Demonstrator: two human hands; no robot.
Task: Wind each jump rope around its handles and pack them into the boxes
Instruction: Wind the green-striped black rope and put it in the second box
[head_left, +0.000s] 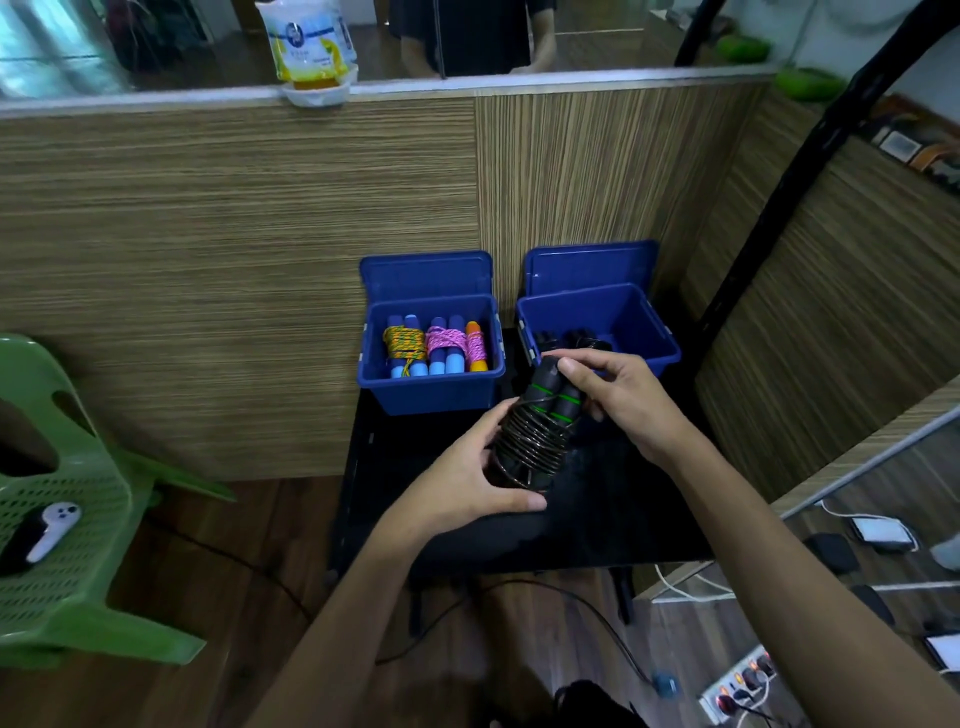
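At the near edge we see two bare forearms reaching forward over a black table (613, 525). Our left hand (467, 475) curls around the lower end of a black jump rope (537, 431), thumb extended beneath the bundle and fingers wrapped over its left side. Our right hand (618, 397) grips the upper end of the same bundle, thumb and forefinger pinching near the handle tops. The rope is coiled in tight turns around two black handles with green rings, held side by side. We hold the bundle tilted, above the table surface and just in front of the boxes.

Beyond the hands, two blue boxes stand side by side at the far edge of the table, lids raised against the wood-grain partition (234, 249). The left box (431, 389) contains wound ropes with blue and orange handles, wrapped in yellow-orange and pink cord. The right box (644, 338) contains dark items that we cannot identify clearly.

To the left, a green plastic chair (67, 519) carries a white controller (54, 527). On the partition ledge sits a plastic bag (306, 47) in a white bowl.
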